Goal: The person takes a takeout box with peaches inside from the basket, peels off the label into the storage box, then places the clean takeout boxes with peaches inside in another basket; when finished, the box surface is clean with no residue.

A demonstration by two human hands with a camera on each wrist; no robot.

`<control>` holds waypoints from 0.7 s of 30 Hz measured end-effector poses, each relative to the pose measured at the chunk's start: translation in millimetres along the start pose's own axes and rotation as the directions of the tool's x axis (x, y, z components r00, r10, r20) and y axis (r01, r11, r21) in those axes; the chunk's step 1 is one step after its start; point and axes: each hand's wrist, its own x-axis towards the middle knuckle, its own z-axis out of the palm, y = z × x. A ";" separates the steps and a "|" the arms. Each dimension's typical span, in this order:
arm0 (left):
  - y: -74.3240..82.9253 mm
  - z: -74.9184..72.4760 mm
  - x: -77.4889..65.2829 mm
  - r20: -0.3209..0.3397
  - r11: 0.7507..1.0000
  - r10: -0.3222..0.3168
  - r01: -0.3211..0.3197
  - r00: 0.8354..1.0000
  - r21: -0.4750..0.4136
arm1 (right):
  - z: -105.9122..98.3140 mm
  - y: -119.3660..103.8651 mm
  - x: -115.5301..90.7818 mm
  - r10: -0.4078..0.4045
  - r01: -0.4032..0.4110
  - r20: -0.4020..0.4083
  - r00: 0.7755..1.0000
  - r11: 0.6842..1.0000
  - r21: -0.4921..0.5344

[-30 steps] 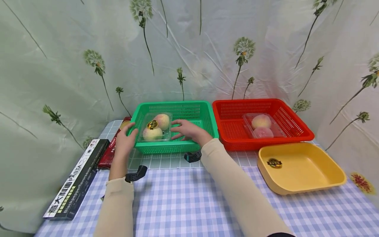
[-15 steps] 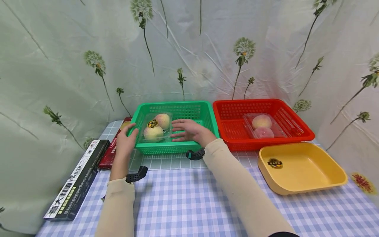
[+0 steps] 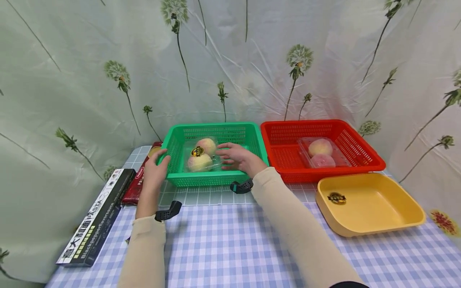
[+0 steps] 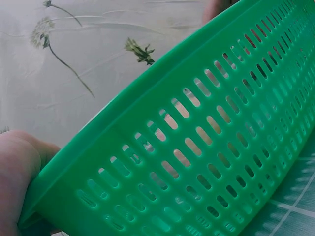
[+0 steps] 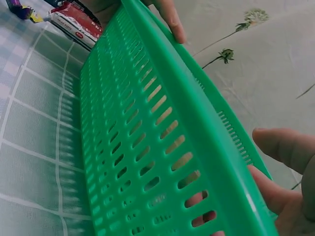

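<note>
My left hand (image 3: 155,170) grips the left rim of the green basket (image 3: 209,179), its fingers wrapped over the edge in the left wrist view. Inside the basket lies a clear plastic pack of peaches (image 3: 199,162) with a black and gold sticker. My right hand (image 3: 241,158) reaches over the near rim into the basket, fingers extended and overlapping the pack's right edge. In the right wrist view the right thumb stands apart from the fingers; whether the fingertips press the pack is hidden by the basket wall.
A red basket (image 3: 284,176) with another peach pack (image 3: 320,152) stands just right of the green one. Before it sits a yellow tray (image 3: 371,204). At left lie a black and white pasta box (image 3: 95,220) and a red packet (image 3: 135,188). A floral curtain hangs behind.
The peach pack has slid right inside the green basket, away from the left wall. My right hand has shifted right with it. The left hand keeps its hold on the rim.
</note>
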 end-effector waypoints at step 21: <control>1.1 0.1 -0.9 -0.005 1.000 -0.009 0.009 1.000 -0.010 | -17.0 -2.5 -14.9 -0.107 0.119 -0.245 0.964 0.992 0.035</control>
